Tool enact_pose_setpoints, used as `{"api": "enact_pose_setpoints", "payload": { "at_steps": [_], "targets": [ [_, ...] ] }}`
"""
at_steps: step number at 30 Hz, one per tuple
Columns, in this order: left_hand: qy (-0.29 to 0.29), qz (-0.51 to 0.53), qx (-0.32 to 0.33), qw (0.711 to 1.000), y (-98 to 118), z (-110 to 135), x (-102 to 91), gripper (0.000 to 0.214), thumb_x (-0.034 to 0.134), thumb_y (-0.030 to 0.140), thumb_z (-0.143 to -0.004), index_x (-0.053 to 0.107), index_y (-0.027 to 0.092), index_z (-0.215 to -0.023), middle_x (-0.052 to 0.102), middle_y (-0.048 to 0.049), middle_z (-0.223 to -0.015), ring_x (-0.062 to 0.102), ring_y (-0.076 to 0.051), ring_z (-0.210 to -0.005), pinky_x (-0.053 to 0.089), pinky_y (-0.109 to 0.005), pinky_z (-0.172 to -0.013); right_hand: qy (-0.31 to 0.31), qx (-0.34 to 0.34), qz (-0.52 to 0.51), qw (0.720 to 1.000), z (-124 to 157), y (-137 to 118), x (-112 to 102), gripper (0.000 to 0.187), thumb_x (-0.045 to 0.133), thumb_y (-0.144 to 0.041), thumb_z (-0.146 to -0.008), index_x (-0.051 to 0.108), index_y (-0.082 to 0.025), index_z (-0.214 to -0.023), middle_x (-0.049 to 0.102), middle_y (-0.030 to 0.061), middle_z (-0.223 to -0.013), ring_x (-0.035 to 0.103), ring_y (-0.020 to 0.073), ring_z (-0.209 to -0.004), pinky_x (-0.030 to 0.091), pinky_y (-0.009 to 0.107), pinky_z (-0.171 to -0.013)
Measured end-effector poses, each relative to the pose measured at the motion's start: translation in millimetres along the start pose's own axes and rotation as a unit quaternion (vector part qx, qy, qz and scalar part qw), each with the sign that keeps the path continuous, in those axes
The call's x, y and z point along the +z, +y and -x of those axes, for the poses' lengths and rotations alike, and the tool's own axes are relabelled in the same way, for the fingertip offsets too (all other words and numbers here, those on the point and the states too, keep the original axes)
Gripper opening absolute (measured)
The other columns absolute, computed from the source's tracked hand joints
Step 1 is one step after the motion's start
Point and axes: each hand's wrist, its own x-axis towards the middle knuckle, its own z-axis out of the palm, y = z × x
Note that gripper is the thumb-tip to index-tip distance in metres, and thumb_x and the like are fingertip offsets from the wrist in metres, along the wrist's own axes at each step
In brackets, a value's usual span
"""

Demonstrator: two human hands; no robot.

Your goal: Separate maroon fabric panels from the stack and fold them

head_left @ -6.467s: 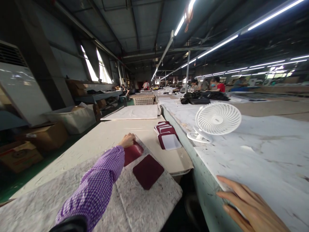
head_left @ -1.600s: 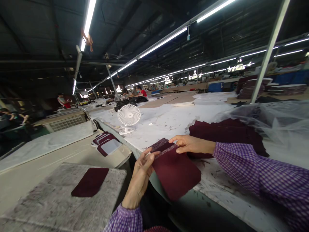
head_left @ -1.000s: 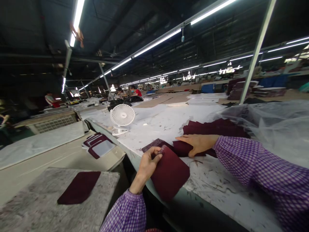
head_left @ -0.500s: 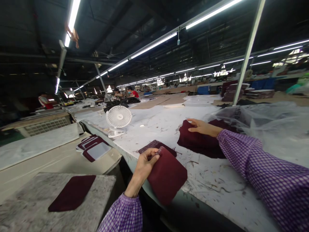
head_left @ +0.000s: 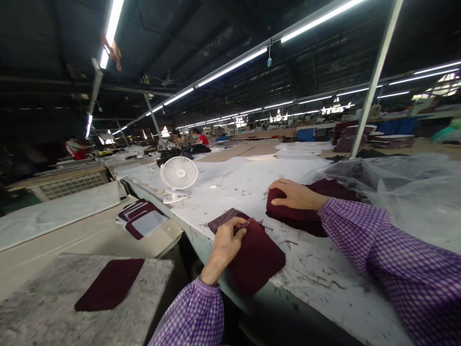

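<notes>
My left hand (head_left: pixel 226 247) pinches a maroon fabric piece (head_left: pixel 256 254) by its upper corner, where a speckled underside shows. The piece hangs over the near edge of the white-covered table. Just behind it lies another cut piece (head_left: pixel 227 218) with a speckled purple face. My right hand (head_left: pixel 296 194) rests on a pile of maroon fabric pieces (head_left: pixel 306 218), thumb and fingers apart over its left end. Part of that pile is covered by the hand and sleeve.
A white clip fan (head_left: pixel 179 173) stands on the table (head_left: pixel 230 185). Clear plastic sheeting (head_left: pixel 406 192) lies at right. One maroon piece (head_left: pixel 110 284) sits on a speckled board at left, near maroon-edged templates (head_left: pixel 147 224). People work in the background.
My right hand has lowered the lifted fabric edge and settled flatter on the pile. My left hand has moved slightly right and up, carrying its maroon piece over the table edge.
</notes>
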Motion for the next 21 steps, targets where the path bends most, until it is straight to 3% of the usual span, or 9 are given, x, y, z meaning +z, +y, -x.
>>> {"api": "enact_pose_setpoints", "payload": {
  "at_steps": [3, 5, 9, 12, 14, 18, 21],
  "targets": [
    [0.003, -0.023, -0.006, 1.0, -3.7, 1.7, 2.6, 0.02, 0.054, 0.02, -0.075, 0.064, 0.021, -0.093, 0.067, -0.002, -0.087, 0.06, -0.018, -0.082, 0.043, -0.031, -0.078, -0.045, 0.051, 0.043, 0.997, 5.6, -5.4, 4.6, 0.056, 0.068, -0.038, -0.069, 0.054, -0.015, -0.119, 0.05, 0.019, -0.125, 0.051, 0.0388, -0.113, 0.042, 0.053, -0.092],
    [0.0, -0.019, -0.004, 1.0, -7.2, 2.7, 2.9, 0.021, 0.054, 0.02, -0.075, 0.063, 0.021, -0.094, 0.068, -0.0027, -0.089, 0.061, -0.019, -0.084, 0.044, -0.031, -0.079, -0.083, 0.095, 0.058, 0.99, 7.9, -3.5, 1.8, 0.066, 0.069, -0.042, -0.067, 0.05, -0.016, -0.124, 0.049, 0.0225, -0.125, 0.055, 0.0433, -0.106, 0.043, 0.059, -0.085],
    [-0.005, -0.008, 0.002, 1.0, -12.3, 2.9, 1.9, 0.02, 0.055, 0.021, -0.075, 0.064, 0.02, -0.093, 0.068, -0.0029, -0.087, 0.061, -0.019, -0.082, 0.045, -0.031, -0.078, -0.161, 0.209, 0.017, 0.964, 7.8, 9.2, -13.0, 0.073, 0.038, -0.063, -0.083, 0.034, -0.014, -0.137, 0.065, 0.0213, -0.098, 0.069, 0.0323, -0.077, 0.053, 0.048, -0.069],
    [-0.007, -0.002, 0.001, 1.0, -14.5, 2.4, 1.9, 0.019, 0.055, 0.022, -0.076, 0.065, 0.02, -0.092, 0.068, -0.0031, -0.086, 0.061, -0.018, -0.081, 0.046, -0.03, -0.076, -0.214, 0.331, -0.118, 0.911, 7.6, 21.8, -18.9, 0.079, 0.027, -0.068, -0.084, 0.027, -0.011, -0.14, 0.069, 0.0168, -0.078, 0.068, 0.0247, -0.058, 0.056, 0.037, -0.054],
    [-0.006, 0.004, -0.001, 1.0, -15.7, 2.3, 2.4, 0.019, 0.055, 0.023, -0.076, 0.065, 0.02, -0.093, 0.068, -0.0036, -0.087, 0.062, -0.018, -0.081, 0.047, -0.03, -0.076, -0.209, 0.353, -0.215, 0.886, 8.2, 28.2, -16.8, 0.082, 0.039, -0.067, -0.082, 0.026, -0.012, -0.141, 0.07, 0.0169, -0.08, 0.068, 0.023, -0.057, 0.056, 0.035, -0.053],
    [-0.001, 0.02, -0.001, 1.0, -17.6, 2.3, 3.3, 0.019, 0.057, 0.024, -0.075, 0.065, 0.02, -0.091, 0.069, -0.0041, -0.086, 0.062, -0.019, -0.082, 0.047, -0.03, -0.075, -0.115, 0.321, -0.402, 0.85, 7.5, 30.2, -1.1, 0.093, 0.074, -0.047, -0.065, 0.03, -0.018, -0.142, 0.061, 0.0211, -0.118, 0.069, 0.0264, -0.078, 0.058, 0.04, -0.064],
    [0.003, 0.022, 0.003, 1.0, -17.9, 2.0, 3.3, 0.017, 0.058, 0.024, -0.074, 0.066, 0.02, -0.089, 0.068, -0.0039, -0.086, 0.062, -0.02, -0.083, 0.047, -0.031, -0.076, -0.077, 0.288, -0.485, 0.822, 3.5, 21.9, 15.1, 0.092, 0.079, -0.033, -0.062, 0.032, -0.022, -0.14, 0.053, 0.0165, -0.131, 0.064, 0.0262, -0.099, 0.056, 0.038, -0.08]
  ]
}}
